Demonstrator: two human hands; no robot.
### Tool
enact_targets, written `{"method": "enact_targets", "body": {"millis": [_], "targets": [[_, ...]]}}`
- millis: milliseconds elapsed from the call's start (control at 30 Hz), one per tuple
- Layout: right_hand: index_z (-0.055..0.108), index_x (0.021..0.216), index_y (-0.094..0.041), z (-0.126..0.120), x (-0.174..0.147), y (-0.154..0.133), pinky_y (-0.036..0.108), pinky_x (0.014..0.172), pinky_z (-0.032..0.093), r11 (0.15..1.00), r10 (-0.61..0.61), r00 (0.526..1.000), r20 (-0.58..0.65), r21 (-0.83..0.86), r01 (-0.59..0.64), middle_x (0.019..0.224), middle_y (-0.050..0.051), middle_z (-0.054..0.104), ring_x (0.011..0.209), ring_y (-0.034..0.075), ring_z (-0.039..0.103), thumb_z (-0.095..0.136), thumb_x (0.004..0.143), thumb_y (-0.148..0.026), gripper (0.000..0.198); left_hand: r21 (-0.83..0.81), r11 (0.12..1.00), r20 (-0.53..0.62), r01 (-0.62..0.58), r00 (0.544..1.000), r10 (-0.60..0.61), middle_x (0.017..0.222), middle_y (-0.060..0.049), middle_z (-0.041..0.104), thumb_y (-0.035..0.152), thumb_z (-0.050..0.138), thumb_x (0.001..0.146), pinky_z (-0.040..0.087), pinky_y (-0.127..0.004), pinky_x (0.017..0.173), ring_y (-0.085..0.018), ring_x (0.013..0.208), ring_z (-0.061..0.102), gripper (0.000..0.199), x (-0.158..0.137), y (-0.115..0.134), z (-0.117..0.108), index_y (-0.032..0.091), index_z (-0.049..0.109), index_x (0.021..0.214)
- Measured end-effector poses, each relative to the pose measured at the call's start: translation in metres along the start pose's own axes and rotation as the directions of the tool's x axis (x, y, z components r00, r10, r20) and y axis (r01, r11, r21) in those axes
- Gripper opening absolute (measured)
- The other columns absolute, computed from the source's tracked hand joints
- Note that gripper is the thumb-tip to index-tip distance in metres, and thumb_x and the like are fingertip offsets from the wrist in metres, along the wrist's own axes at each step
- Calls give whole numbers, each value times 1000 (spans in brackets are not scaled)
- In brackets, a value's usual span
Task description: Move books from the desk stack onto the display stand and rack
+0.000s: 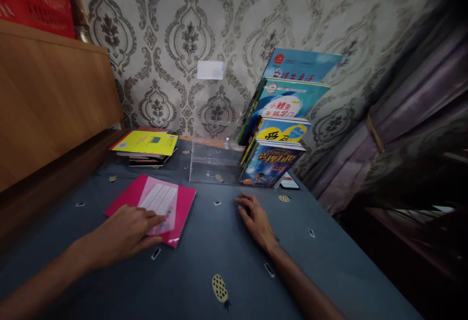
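While the left grip (131,227) lies over the pink book (183,203): the right grip (255,216) rests on or just above the worktop (190,276), to the right of the book and apart from it.

Left grip: palm down, fingers stretched loosely across the cover, thumb by the book's near edge; whether that thumb is tucked under, pinching the book, is hidden from view.

Right grip: released, holding nothing, fingers relaxed and slightly bent.

Pink book: flat beneath the left grip, set at a slant, its far and right edges uncovered; a pale panel (161,197) with lines of print shows beside the fingers.

Handling the cover: it shines, so it would probably slide under light fingertips; a broad, even press from the left grip should steady it better.

Taking an edge: the book looks thin, so a thumb beneath the near edge and fingers on top would likely give the surest hold, with the right grip supporting the uncovered right edge.

See-through rack (215,171): beyond and between the two grips, with upright books (281,125) at its right end; these stand just beyond the right grip, so a careless forward reach might knock them.

Book stack (148,159): beyond the left grip, lying flat, topped by a yellow book (149,143), well apart from the fingers.
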State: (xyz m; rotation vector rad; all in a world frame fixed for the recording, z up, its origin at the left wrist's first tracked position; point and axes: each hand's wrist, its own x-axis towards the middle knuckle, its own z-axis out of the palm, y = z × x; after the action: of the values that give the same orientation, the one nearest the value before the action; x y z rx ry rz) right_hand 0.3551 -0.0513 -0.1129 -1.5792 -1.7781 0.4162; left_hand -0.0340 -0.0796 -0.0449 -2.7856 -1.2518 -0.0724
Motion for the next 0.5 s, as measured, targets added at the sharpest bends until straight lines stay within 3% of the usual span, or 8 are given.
{"method": "enact_targets", "body": {"millis": [67, 167, 300, 367, 500], "targets": [[74, 107, -20, 0, 0, 0, 42, 99, 50, 1000, 1, 1000, 4, -3, 0, 129, 15, 63, 119, 28, 63, 47, 89, -31, 34, -95, 995, 6, -18, 1000, 19, 119, -3, 74, 45, 43, 102, 54, -32, 89, -23, 102, 70, 38, 16, -13, -9, 30, 66, 129], [74, 106, -20, 1, 0, 0, 42, 100, 49, 1000, -2, 1000, 8, 1, 2, 130, 14, 63, 119, 27, 63, 47, 89, -31, 34, 86, 976, -166, 202, 968, -186, 137, -12, 63, 34, 39, 103, 51, -41, 97, -29, 122, 61, 44, 53, -46, -16, 18, 56, 141], [74, 108, -19, 1, 0, 1, 43, 102, 48, 1000, 3, 1000, 4, 10, -3, 131, 15, 62, 122, 28, 61, 47, 89, -31, 35, 219, 907, -361, 360, 893, -268, 154, -21, 43, 30, 45, 100, 33, -59, 112, -37, 146, 34, 52, 102, -87, -6, 11, 45, 148], [74, 108, -21, 1, 0, 2, 43, 103, 48, 1000, 1, 1000, 3, 16, -1, 131, 14, 62, 123, 28, 60, 48, 89, -31, 34, 231, 895, -361, 381, 888, -285, 158, -22, 38, 34, 46, 100, 29, -64, 113, -40, 148, 28, 54, 120, -101, 3, 12, 43, 150], [75, 108, -21, 0, 0, 2, 43, 100, 49, 1000, -4, 1000, 8, 20, 3, 131, 14, 62, 121, 28, 61, 48, 90, -32, 34, 147, 889, -290, 434, 878, -381, 155, -18, 43, 38, 39, 103, 28, -69, 110, -40, 144, 36, 49, 140, -127, 15, 20, 46, 148]]}}
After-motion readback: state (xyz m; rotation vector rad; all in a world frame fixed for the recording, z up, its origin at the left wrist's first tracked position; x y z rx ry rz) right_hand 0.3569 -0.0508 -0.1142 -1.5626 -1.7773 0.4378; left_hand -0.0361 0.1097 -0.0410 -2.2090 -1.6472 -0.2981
